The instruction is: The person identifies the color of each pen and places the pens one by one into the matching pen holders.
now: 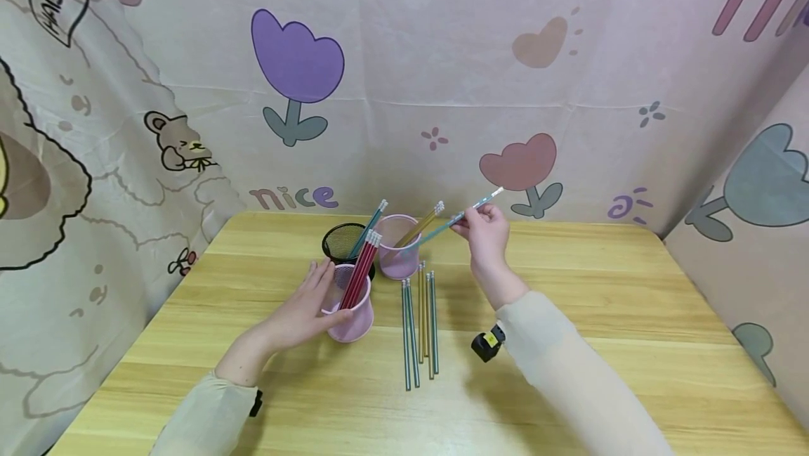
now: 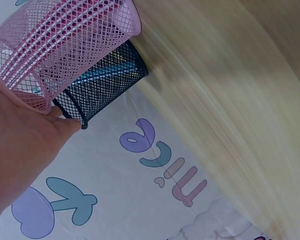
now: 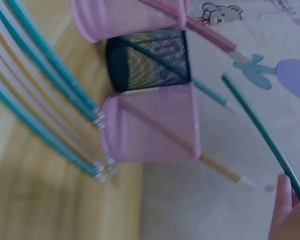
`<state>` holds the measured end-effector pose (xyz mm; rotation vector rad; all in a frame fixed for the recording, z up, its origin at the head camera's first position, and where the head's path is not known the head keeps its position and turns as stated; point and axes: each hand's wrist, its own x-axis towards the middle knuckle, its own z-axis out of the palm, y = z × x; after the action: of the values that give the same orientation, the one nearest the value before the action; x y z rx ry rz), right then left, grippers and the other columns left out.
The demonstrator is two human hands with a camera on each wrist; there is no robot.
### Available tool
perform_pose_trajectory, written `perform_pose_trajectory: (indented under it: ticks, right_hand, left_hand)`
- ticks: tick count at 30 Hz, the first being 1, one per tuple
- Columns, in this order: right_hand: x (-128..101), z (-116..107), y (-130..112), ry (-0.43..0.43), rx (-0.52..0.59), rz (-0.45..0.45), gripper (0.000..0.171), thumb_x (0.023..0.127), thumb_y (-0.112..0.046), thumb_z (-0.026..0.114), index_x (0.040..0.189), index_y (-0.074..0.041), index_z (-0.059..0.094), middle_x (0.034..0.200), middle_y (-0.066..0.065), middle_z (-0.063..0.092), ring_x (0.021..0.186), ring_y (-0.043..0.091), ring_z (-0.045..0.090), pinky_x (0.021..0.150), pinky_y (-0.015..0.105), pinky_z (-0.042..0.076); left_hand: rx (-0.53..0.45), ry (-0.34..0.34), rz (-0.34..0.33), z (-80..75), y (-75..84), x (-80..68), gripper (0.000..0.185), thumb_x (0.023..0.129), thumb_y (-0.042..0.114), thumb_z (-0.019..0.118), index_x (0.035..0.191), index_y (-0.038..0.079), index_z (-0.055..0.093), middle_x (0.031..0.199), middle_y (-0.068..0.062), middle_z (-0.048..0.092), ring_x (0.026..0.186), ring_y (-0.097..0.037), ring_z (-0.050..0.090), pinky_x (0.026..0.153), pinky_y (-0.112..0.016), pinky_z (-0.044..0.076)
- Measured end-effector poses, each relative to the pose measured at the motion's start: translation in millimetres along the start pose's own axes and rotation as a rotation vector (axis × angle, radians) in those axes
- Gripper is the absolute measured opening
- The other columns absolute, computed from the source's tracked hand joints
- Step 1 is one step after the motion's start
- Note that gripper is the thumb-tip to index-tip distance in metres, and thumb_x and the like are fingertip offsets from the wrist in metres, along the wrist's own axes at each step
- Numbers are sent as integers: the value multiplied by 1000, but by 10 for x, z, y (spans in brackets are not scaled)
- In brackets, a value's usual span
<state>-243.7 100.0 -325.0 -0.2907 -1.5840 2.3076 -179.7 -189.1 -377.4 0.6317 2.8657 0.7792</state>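
Observation:
My left hand (image 1: 300, 312) holds the near pink mesh pencil cup (image 1: 354, 324) at its rim, thumb on the near side, fingers on the far side. Several dark red pencils (image 1: 362, 272) lean in that cup. In the left wrist view its fingertips lie close to a black mesh cup (image 2: 105, 80). A teal pencil (image 3: 257, 127) with a white eraser end is pinched in my right hand (image 1: 489, 238), tilted, its lower end by the far pink cup (image 1: 399, 268). Gold pencils (image 1: 418, 228) lean in the far pink cup, and teal pencils (image 1: 373, 223) in the black one.
Several teal and gold pencils (image 1: 420, 333) lie side by side on the wooden table (image 1: 569, 357), right of the near cup. A small black device (image 1: 487, 345) with a yellow label is at the right sleeve. A printed cloth (image 1: 404, 41) hangs behind the table.

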Motion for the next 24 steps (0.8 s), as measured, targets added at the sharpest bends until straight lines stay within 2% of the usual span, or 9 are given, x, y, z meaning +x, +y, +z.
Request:
perform_pose_trajectory:
  ticks: [4,7,16,24]
  right_hand:
    - [-13,169,-60,27,10,-112,9,86,7,47,89,-2,50,70,1,58,60,7,62,64,20,57]
    - [-16,292,-56,22,6,-131,9,86,7,50,93,1,51,73,2,57,61,7,62,65,20,57]
    - [-20,557,136,-7,-9,-60,11,87,7,53,98,5,53,73,3,58,61,8,61,73,30,59]
    - [19,652,264,-48,-53,-5,19,87,7,52,106,12,52,78,9,60,62,9,61,69,27,59]
  left_hand:
    - [1,-2,-2,-4,-6,-11,94,89,50,55,146,-10,11,155,-26,3,141,-48,-2,112,-62,11]
    - [-6,-3,-4,-10,-8,-18,94,89,50,55,146,-10,11,155,-26,3,141,-48,-3,112,-62,11]
    - [8,-1,-10,-4,-10,-12,95,88,53,55,146,-9,11,155,-25,4,141,-48,-2,112,-62,12]
    - [3,4,-10,8,2,-6,94,88,51,56,146,-8,11,155,-25,4,141,-47,-3,112,-61,12]
